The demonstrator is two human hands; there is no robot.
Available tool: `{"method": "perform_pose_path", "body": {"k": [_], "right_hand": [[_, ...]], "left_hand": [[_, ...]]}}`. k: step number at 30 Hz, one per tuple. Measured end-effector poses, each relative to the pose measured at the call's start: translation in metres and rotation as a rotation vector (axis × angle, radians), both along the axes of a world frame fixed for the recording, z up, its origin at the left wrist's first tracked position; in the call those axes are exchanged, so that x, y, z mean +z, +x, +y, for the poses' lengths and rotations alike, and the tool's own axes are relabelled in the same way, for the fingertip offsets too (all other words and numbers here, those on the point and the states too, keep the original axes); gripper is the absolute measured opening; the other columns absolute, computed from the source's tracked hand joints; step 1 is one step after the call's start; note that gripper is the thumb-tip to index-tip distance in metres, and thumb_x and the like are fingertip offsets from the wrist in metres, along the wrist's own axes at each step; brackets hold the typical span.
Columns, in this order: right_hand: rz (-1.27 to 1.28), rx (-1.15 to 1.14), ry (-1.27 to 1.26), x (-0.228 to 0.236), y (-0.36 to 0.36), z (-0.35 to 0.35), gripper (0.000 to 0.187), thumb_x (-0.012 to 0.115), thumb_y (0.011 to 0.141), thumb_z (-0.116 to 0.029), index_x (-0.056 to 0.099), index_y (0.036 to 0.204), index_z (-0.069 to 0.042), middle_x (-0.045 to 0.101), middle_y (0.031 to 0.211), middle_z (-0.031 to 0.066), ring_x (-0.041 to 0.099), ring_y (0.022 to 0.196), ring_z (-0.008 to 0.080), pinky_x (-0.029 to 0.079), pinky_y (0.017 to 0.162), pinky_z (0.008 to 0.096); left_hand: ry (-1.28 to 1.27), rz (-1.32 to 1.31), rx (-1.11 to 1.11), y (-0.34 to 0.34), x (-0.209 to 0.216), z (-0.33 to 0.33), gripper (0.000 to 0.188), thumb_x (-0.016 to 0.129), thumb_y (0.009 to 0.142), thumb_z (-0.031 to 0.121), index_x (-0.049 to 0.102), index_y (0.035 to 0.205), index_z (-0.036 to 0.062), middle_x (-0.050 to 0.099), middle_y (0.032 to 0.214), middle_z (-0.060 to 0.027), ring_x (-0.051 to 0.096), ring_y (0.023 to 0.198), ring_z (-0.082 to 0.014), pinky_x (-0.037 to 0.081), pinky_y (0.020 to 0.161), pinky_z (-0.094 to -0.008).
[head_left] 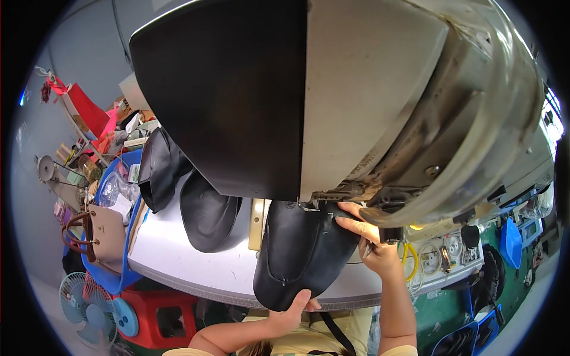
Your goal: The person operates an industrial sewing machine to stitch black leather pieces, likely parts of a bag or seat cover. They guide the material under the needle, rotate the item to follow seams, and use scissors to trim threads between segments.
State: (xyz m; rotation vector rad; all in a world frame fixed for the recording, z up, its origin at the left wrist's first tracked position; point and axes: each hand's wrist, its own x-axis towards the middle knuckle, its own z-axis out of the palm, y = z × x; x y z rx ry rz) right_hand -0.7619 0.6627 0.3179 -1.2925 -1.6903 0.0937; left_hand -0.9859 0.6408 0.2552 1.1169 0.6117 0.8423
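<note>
A black shoe upper lies under the sewing machine head, its rounded toe hanging over the table's front edge toward me. My left hand grips that toe, thumb on top and fingers beneath. Against the right side of the upper, my right hand holds it near the needle area, two fingers stretched over the leather. Something small and dark shows among its curled fingers, too small to name. The machine head hides the back of the upper and the needle. A second black upper lies to the left.
Another black upper stands farther left, beside a blue bin and a pinkish handbag. A blue fan and red stool stand below. Bobbins and a yellow cord lie at the table's right. The table edge curves in front.
</note>
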Motion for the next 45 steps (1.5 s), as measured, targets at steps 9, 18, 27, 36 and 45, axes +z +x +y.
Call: {"method": "perform_pose_path", "body": {"k": [9, 18, 27, 36, 45], "right_hand": [[0.024, -0.135, -0.117, -0.021, 0.016, 0.015, 0.015, 0.06, 0.068, 0.008, 0.062, 0.077, -0.004, 0.057, 0.07, 0.0099, 0.055, 0.066, 0.0242, 0.044, 0.058, 0.0294], [-0.012, -0.073, -0.185, 0.015, -0.001, -0.002, 0.018, 0.065, 0.064, 0.004, 0.062, 0.081, 0.0, 0.063, 0.088, 0.0158, 0.059, 0.078, 0.031, 0.048, 0.075, 0.0365], [0.278, -0.085, -0.084, 0.022, -0.009, -0.045, 0.016, 0.056, 0.082, 0.008, 0.064, 0.095, 0.004, 0.066, 0.091, 0.0146, 0.062, 0.064, 0.0152, 0.049, 0.059, 0.023], [0.265, 0.108, -0.185, -0.009, -0.065, -0.028, 0.035, 0.061, 0.079, 0.0, 0.058, 0.114, 0.0, 0.062, 0.077, 0.0105, 0.062, 0.069, 0.0187, 0.049, 0.063, 0.0274], [0.469, 0.078, -0.194, -0.043, -0.13, 0.041, 0.017, 0.056, 0.088, -0.006, 0.051, 0.102, 0.002, 0.059, 0.087, 0.013, 0.061, 0.078, 0.0201, 0.047, 0.072, 0.0275]], "left_hand": [[0.052, -0.03, 0.058, 0.027, 0.007, 0.012, 0.028, 0.048, 0.097, 0.02, 0.06, 0.084, -0.0016, 0.062, 0.07, -0.0055, 0.056, 0.063, -0.0112, 0.047, 0.059, -0.0253], [0.92, 0.05, -0.324, -0.003, 0.041, -0.005, 0.027, 0.068, 0.082, 0.016, 0.063, 0.097, -0.0062, 0.067, 0.091, -0.0146, 0.067, 0.082, -0.0238, 0.051, 0.079, -0.0312], [1.519, 0.71, 0.304, 0.031, 0.084, 0.066, 0.05, 0.061, 0.068, 0.002, 0.054, 0.116, -0.0091, 0.055, 0.12, -0.0223, 0.055, 0.112, -0.0338, 0.047, 0.092, -0.0401], [0.981, 0.745, 0.636, -0.013, 0.049, 0.16, 0.019, 0.056, 0.086, 0.004, 0.06, 0.104, 0.0016, 0.063, 0.077, -0.0176, 0.063, 0.067, -0.0308, 0.047, 0.06, -0.0358], [-0.035, -0.171, 0.533, -0.061, 0.014, 0.087, 0.031, 0.049, 0.097, 0.024, 0.058, 0.105, -0.0054, 0.065, 0.097, -0.0089, 0.063, 0.083, -0.0158, 0.052, 0.075, -0.0294]]}}
